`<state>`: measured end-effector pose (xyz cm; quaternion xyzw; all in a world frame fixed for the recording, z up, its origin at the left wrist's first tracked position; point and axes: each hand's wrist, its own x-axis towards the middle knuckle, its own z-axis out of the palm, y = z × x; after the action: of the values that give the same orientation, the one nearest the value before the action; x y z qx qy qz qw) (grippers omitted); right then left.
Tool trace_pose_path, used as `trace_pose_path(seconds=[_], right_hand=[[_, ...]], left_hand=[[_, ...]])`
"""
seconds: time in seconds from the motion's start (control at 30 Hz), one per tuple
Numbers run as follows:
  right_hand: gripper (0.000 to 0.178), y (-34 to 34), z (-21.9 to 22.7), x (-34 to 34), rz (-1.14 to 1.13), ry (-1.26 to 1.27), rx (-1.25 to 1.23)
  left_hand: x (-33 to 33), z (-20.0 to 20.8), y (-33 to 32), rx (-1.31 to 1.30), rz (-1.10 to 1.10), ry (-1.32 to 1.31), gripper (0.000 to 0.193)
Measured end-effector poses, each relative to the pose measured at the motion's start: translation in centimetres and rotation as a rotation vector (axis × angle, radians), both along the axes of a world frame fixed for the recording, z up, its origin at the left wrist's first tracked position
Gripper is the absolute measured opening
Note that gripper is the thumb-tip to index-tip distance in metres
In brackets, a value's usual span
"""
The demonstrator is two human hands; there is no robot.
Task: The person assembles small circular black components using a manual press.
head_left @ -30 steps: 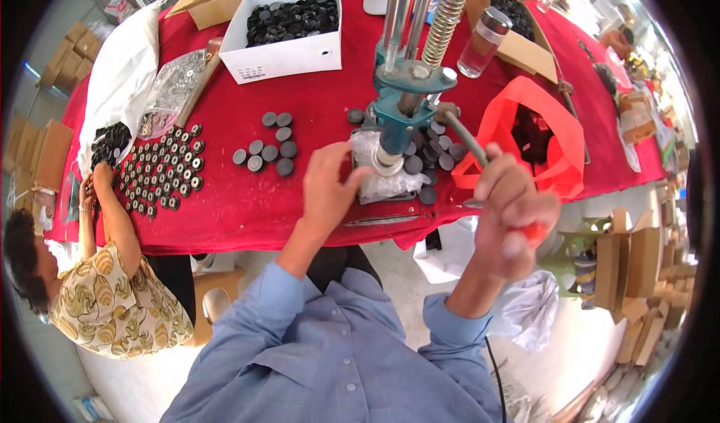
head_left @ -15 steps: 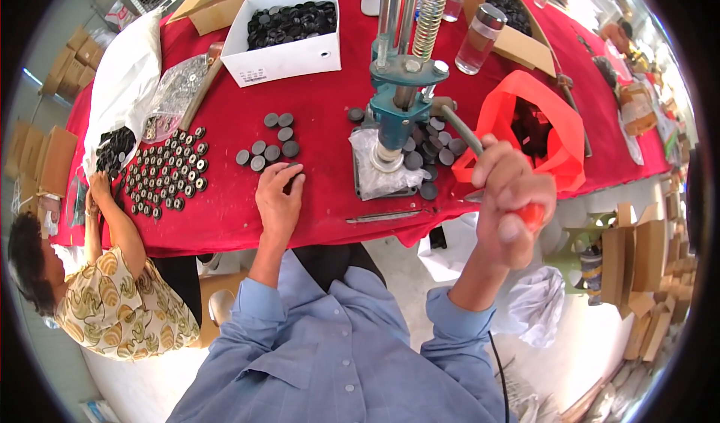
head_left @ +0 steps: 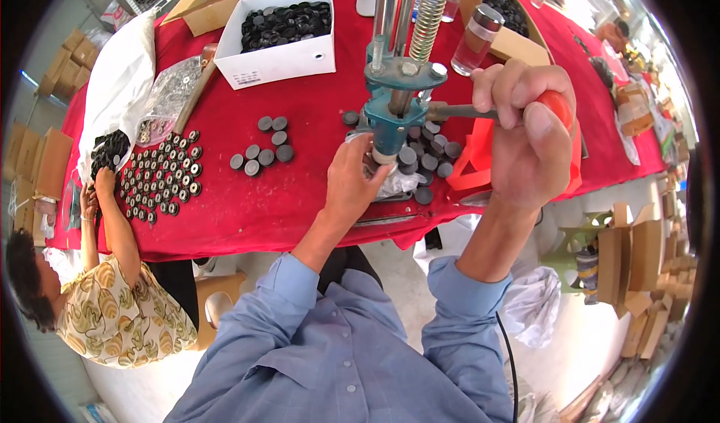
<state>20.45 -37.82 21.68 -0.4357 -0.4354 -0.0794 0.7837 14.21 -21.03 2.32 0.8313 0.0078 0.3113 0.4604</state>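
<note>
The left hand [head_left: 352, 179], at the tabletop's [head_left: 300, 190] near edge half a second ago, has moved under the teal press [head_left: 394, 119], fingers pinching something hidden. The right hand [head_left: 529, 134] has risen, still gripping the orange-knobbed lever [head_left: 556, 108].

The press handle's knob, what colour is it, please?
Orange-red, on the knob gripped by the right hand, in the head view.

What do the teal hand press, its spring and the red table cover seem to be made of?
The teal hand press looks like painted cast metal: thick body, bare grey bolts. Its coiled spring looks like bare steel, grey and shiny. The red table cover seems a soft matte cloth, since it drapes over the table edge. The right hand grips the press's lever.
</note>
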Motion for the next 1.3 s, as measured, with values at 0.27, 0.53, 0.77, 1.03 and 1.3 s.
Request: trace_pose_path(seconds=[0.27,0.53,0.77,1.03,1.3], right_hand=[[0.029,-2.5,-5.2,-4.3,-0.105,-0.118,-0.005],[0.031,-3.1,-9.6,-7.5,-0.306,-0.054,-0.009],[0.027,-2.8,-7.1,-6.1,-0.248,-0.089,-0.022],[0.015,-0.2,0.1,-0.1,-0.053,-0.021,0.000],[0.013,0.3,0.1,0.5,-0.012,-0.035,0.021]], left_hand=[[-2.1,0.0,5.9,0.346,0.204,-0.067,0.036],[-4.6,-3.4,11.7,0.491,0.354,0.099,0.039],[-5.9,-2.7,9.7,0.184,0.319,0.148,0.041],[-2.2,0.2,1.6,0.093,0.036,0.009,0.059],[0.1,0.3,0.1,-0.012,-0.030,0.037,0.060]])
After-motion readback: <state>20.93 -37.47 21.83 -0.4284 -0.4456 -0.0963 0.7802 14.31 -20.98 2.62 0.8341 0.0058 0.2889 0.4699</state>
